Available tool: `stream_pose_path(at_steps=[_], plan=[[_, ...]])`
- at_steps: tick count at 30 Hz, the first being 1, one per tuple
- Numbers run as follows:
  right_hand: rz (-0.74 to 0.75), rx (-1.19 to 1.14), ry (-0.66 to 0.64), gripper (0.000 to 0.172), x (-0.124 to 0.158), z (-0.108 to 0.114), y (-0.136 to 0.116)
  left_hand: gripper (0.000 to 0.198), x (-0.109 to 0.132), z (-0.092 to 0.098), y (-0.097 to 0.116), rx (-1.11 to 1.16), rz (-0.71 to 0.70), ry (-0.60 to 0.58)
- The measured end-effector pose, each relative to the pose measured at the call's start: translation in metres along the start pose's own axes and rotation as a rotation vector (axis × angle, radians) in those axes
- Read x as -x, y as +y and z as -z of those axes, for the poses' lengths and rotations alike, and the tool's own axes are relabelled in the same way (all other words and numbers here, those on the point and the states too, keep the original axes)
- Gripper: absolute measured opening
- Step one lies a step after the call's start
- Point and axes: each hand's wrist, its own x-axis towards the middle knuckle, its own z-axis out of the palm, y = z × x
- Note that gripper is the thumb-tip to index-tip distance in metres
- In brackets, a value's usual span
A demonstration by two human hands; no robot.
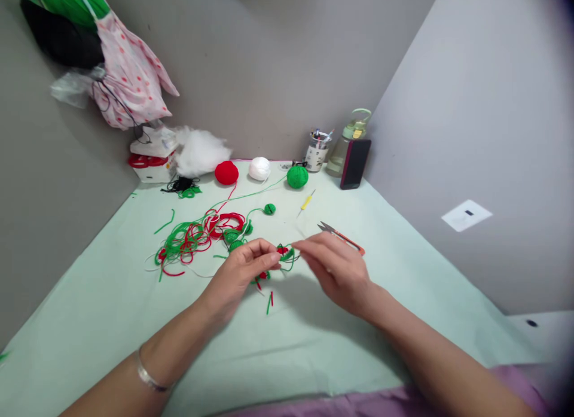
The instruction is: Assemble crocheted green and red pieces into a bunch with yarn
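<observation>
My left hand (251, 264) is closed in a pinch on a small red and green crochet piece (284, 251), held just above the table. Dark strand ends show at the piece's right side. To its right, my right hand (338, 264) has thumb and fingertips pressed together; what they grip is too small to make out. Behind my left hand lie small green crochet pieces (231, 236) and a tangle of red, green and white yarn (192, 240). Short red and green yarn snippets (270, 302) lie below my hands.
Orange-handled snips (343, 237) and a yellow-handled crochet hook (307, 201) lie beyond my right hand. Farther back are red (226, 173), white and green yarn balls, white stuffing (201, 152), a pen cup (317, 154), a bottle (341, 154) and a phone (356, 164).
</observation>
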Motion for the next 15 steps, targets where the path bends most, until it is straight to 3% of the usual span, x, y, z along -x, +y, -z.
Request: stream_pose_path(at_steps=[2, 5, 8, 12, 15], plan=[[-0.204, -0.078, 0.107, 0.029, -0.002, 0.009, 0.007, 0.021, -0.001, 0.000, -0.001, -0.031, -0.012, 0.039], [-0.495, -0.188, 0.424, 0.029, -0.006, 0.033, 0.026, 0.022, -0.004, 0.002, -0.003, -0.117, -0.025, 0.094], [-0.561, -0.324, 0.751, 0.030, -0.008, 0.060, 0.048, 0.022, -0.006, 0.004, -0.005, -0.198, -0.035, 0.119], [-0.653, -0.504, 0.809, 0.015, -0.008, 0.075, 0.060, 0.019, -0.007, 0.003, -0.006, -0.239, -0.055, 0.119], [-0.677, -0.612, 0.648, 0.007, -0.008, 0.067, 0.052, 0.021, -0.007, 0.003, -0.006, -0.184, -0.066, 0.143]])
